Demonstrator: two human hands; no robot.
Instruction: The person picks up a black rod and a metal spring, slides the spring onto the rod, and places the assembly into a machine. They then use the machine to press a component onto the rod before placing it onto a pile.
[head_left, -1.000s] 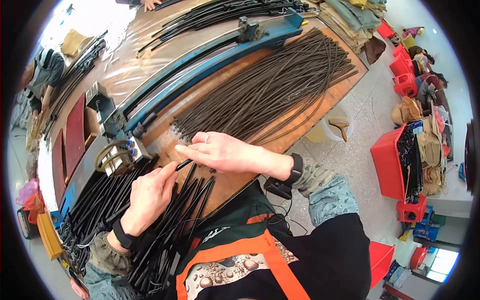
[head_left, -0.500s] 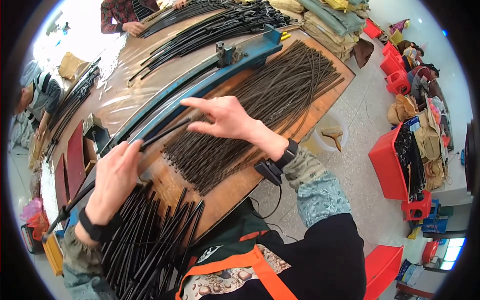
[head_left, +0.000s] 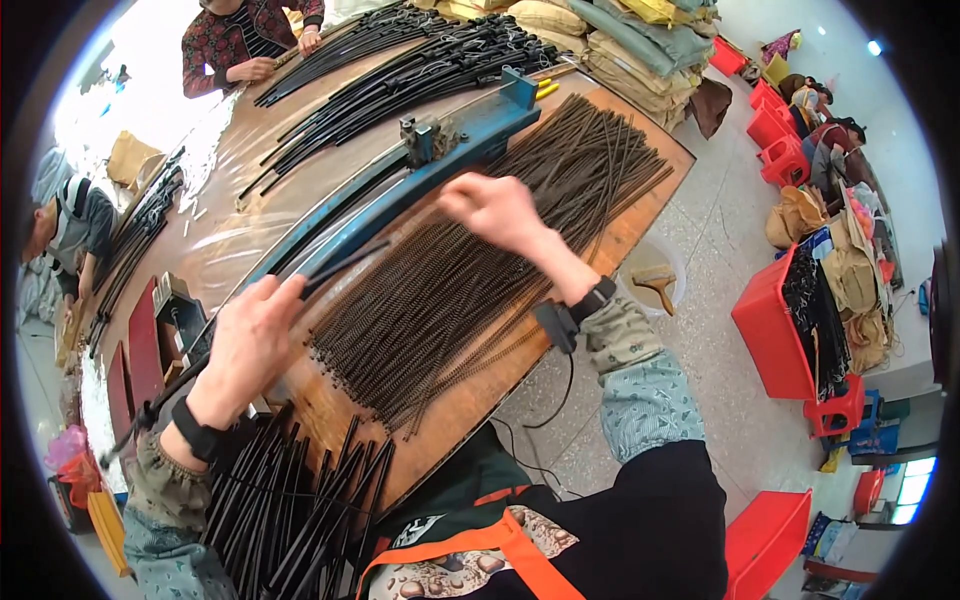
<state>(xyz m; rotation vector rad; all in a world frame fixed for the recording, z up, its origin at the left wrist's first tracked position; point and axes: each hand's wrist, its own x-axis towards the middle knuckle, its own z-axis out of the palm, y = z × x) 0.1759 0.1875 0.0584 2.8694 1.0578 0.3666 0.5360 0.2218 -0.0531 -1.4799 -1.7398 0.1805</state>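
Note:
My left hand is closed around a thin black rod. Its narrow tip points up and right, beside the blue metal rail, and a thicker section runs back past my wrist. My right hand is over the far part of a pile of long dark coil springs, near the rail. Its fingers are curled and slightly blurred, so whatever they hold, if anything, cannot be made out. Below my left forearm lies a bundle of black rods.
A clamp block sits on the rail. Beyond it lie finished-looking black rods, with a co-worker's hands beside them. Another person works at left. Stacked sacks, a white bucket and a red bin stand right.
My right hand has moved away from the rod's tip, up and right over the springs, and its fingers have curled in. My left hand still holds the rod, shifted slightly in view.

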